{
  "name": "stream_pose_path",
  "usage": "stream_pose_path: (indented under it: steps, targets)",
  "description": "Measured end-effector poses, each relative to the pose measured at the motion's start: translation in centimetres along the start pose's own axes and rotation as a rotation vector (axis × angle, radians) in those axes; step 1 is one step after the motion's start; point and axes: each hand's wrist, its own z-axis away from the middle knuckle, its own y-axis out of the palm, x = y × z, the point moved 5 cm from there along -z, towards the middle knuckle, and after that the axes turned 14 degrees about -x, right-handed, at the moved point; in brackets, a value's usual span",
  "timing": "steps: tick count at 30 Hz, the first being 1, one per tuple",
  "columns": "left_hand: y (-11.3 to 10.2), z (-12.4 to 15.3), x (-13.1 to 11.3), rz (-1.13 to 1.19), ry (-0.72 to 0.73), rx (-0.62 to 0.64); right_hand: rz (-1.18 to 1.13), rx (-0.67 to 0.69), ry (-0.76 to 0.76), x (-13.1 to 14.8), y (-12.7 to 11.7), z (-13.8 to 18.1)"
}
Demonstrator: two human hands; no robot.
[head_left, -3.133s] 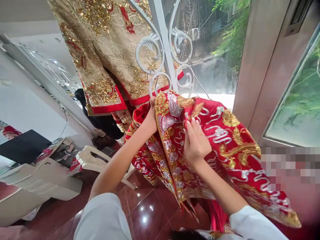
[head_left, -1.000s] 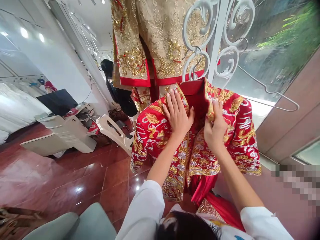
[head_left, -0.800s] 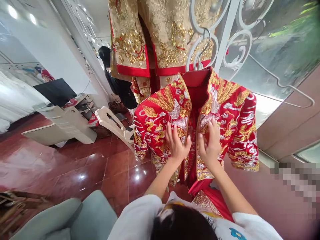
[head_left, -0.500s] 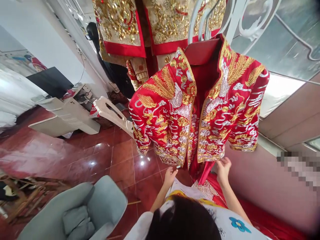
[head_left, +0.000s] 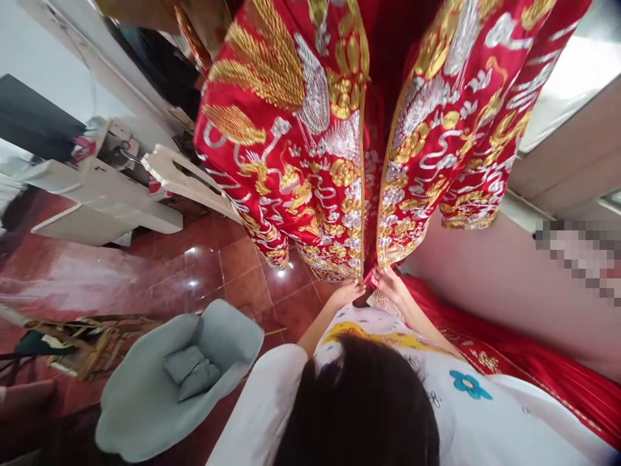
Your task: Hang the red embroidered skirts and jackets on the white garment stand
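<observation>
The jacket [head_left: 334, 171], red with gold and silver embroidery, hung upright before the person, its collar beyond the top edge; its front stood slightly parted, the two edges close together at the hem. The right hand [head_left: 389, 283] had its fingers bent around the lower front corner on its side, pinching it; the left hand [head_left: 347, 293] had its fingertips at the opposite corner, touching the hem, though whether they gripped it I cannot tell; the hands were near each other. Red cloth [head_left: 543, 382] lay to the right; a grey armchair [head_left: 129, 395] with a cushion [head_left: 191, 371] stood lower left, on the tiled floor [head_left: 242, 272].
</observation>
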Motion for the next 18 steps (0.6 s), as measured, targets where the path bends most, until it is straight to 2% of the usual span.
stream_pose_path:
  steps: [3, 7, 15, 18]
  targets:
    - [-0.2, -0.4, 1.6, 0.021, -0.104, 0.001, -0.048, 0.008, 0.047, -0.8, -0.2, 0.2]
    - [0.0, -0.6, 1.7, 0.077, -0.107, -0.005, -0.104, 0.034, 0.081, -0.4, -0.2, 0.3]
    - [0.2, 1.0, 0.9, 0.072, -0.003, 0.011, -0.223, 0.141, 0.108, -0.5, 2.3, 0.9]
    - [0.7, 1.0, 0.9, 0.031, 0.070, -0.024, -0.256, 0.142, 0.120, -0.8, 2.5, 1.0]
